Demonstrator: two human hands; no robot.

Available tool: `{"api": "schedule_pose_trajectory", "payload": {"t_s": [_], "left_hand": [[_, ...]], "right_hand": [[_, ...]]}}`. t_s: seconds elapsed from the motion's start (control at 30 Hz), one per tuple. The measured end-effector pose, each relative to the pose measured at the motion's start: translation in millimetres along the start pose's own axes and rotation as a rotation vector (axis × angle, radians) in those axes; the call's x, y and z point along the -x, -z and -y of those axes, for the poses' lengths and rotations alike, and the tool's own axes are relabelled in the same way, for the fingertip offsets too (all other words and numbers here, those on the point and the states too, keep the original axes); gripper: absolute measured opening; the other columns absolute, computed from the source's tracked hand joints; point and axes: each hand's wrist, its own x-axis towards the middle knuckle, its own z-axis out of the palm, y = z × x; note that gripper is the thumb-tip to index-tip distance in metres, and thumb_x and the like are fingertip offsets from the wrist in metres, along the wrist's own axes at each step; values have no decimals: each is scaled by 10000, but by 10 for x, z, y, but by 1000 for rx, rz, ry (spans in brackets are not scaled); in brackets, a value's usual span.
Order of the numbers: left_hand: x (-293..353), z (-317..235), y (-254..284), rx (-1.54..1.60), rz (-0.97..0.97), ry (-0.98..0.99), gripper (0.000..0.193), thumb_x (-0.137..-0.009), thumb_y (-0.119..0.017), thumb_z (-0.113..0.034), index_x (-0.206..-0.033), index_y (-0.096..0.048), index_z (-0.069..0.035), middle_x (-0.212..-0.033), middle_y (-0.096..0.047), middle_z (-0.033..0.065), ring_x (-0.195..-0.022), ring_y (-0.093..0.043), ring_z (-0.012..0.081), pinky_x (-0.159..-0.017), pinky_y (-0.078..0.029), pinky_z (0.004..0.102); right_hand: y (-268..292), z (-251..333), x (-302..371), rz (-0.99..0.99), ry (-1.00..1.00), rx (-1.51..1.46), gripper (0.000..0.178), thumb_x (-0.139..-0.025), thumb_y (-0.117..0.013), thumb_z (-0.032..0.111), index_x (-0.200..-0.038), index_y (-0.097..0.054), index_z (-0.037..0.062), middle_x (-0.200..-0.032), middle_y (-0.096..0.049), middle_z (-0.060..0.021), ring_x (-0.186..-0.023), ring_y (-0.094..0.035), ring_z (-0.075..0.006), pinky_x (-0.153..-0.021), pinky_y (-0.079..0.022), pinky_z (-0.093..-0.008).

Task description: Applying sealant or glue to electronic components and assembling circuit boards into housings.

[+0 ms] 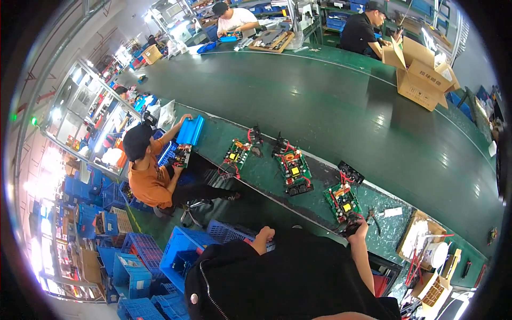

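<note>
At the near edge of the green bench, my right hand (360, 230) is closed round a black end panel (351, 223). The panel sits against a green circuit board (343, 201) with a yellow transformer and red wires. Another black panel (350, 172) lies at that board's far end. My left hand (264, 236) is low in front of me, fingers curled, beside a blue basket (226, 230); what it holds, if anything, is hidden. Further left along the bench lie a second wired board (293, 168) and a third board (237, 153).
Pliers (375, 223) and a white label (393, 212) lie right of my right hand, before a tool tray (421, 229). Beyond runs a dark conveyor belt (298, 101). A co-worker in orange (146, 181) sits left, holding a blue housing (191, 130). Blue crates (176, 248) crowd the lower left.
</note>
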Motion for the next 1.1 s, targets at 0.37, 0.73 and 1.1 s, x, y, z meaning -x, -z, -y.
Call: {"api": "schedule_pose_trajectory", "payload": {"t_s": [0.37,0.73,1.1], "left_hand": [[126,-152,41,9,1,-67,209,-812,-483,-111,-720,-614,24,-646,-584,170,-509,-550,238,-446,-417,386],[-107,99,75,56,-56,-87,241,-821,-466,-118,-731,-627,37,-667,-605,158,-535,-572,246,-492,-443,371],[136,-126,200,87,-22,-102,241,-815,-449,-109,-732,-625,33,-650,-598,164,-496,-526,247,-447,-404,377]], "right_hand": [[33,4,30,-31,64,-9,59,-668,-480,120,-685,-524,83,-649,-548,-57,-604,-544,-226,-607,-471,-326],[-52,-23,66,-38,86,-5,191,-644,-454,140,-766,-540,22,-720,-551,-128,-687,-531,-298,-690,-472,-436],[63,-32,-61,-71,80,4,91,-660,-463,118,-711,-495,49,-693,-524,-116,-671,-535,-265,-655,-479,-388]]}}
